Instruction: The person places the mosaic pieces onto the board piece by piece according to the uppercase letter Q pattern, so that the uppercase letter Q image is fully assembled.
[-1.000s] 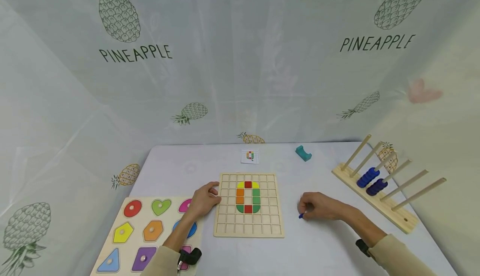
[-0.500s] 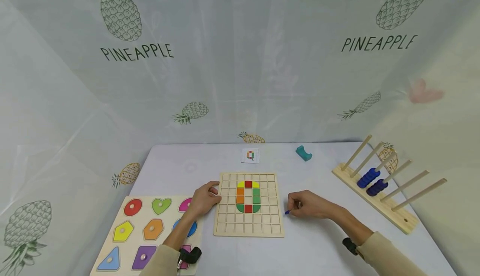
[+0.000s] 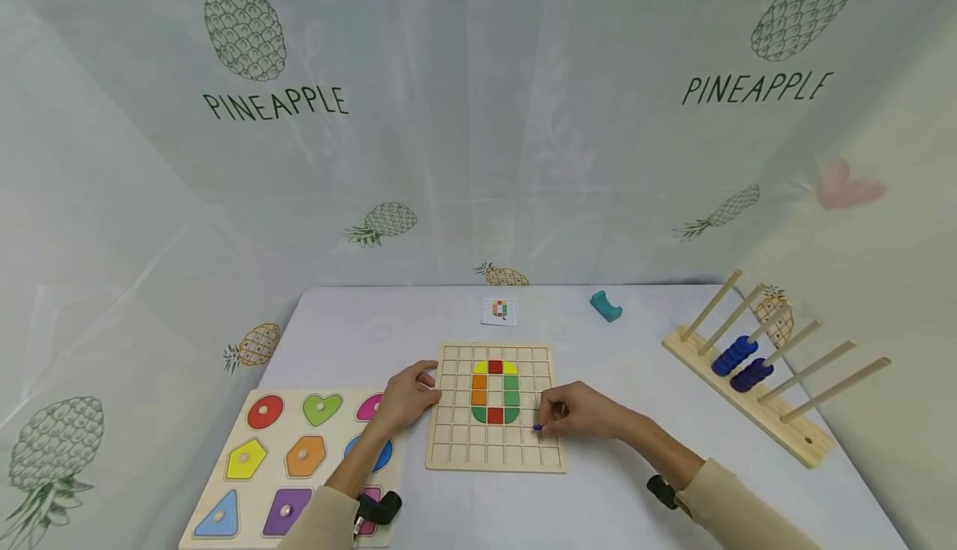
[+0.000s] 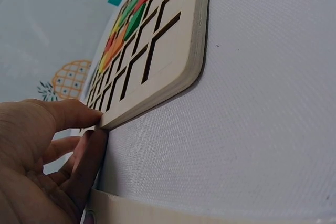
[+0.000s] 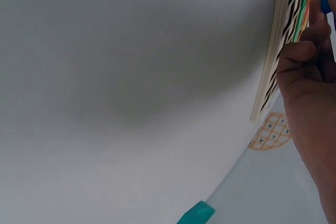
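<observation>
A square wooden grid board [image 3: 456, 454] lies on the table, with red, yellow, orange and green tiles set in a ring. At its left edge, my left hand [image 3: 406, 398] holds the rim between thumb and fingers; the left wrist view shows the fingertips at the edge of the board [image 4: 173, 77]. My right hand [image 3: 583, 411] is over the board's right side and pinches a small blue tile [image 3: 537, 428]. The same blue tile [image 5: 326, 1] peeks out between the fingers in the right wrist view, its full shape hidden.
Behind the board lies a small pattern card [image 3: 498, 311], with a teal curved block [image 3: 606, 306] to its right. A wooden peg stand [image 3: 748, 392] with blue beads is at the right. A shape puzzle [image 3: 284, 417] lies under the left forearm.
My right hand has moved left with the blue tile, from the bare table to above the board's right part. The left hand stays at the board's left edge.
</observation>
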`<act>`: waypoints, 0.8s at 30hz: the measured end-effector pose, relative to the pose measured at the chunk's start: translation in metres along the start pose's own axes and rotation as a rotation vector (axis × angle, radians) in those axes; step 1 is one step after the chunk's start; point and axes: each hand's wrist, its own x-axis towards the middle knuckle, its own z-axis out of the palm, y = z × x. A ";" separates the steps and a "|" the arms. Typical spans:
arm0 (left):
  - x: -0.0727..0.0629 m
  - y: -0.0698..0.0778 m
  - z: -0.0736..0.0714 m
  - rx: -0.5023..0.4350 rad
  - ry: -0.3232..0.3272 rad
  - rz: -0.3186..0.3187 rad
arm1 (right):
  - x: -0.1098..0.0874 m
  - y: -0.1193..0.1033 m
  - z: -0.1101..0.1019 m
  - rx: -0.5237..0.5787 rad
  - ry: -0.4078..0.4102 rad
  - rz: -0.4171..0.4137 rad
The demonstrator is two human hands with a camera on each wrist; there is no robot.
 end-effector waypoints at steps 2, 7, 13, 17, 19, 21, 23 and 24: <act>0.000 -0.001 0.001 0.002 -0.002 0.000 | 0.003 -0.002 0.004 -0.001 0.000 -0.002; 0.001 -0.001 0.001 0.004 -0.002 -0.006 | 0.009 -0.011 0.015 -0.013 -0.008 -0.026; 0.000 0.001 0.000 0.005 0.005 0.002 | 0.016 -0.015 0.026 -0.072 -0.016 -0.038; -0.001 0.001 0.001 -0.002 0.000 0.004 | 0.019 -0.016 0.030 -0.099 -0.017 -0.047; -0.001 0.000 0.002 -0.003 -0.004 -0.001 | 0.021 -0.017 0.032 -0.129 -0.017 -0.056; -0.001 0.000 0.002 -0.003 -0.004 -0.003 | 0.022 -0.018 0.033 -0.169 -0.014 -0.064; -0.001 0.000 0.002 -0.004 -0.005 -0.005 | 0.024 -0.021 0.035 -0.217 -0.009 -0.073; -0.001 0.000 0.002 -0.005 -0.005 -0.007 | 0.024 -0.022 0.036 -0.237 -0.006 -0.076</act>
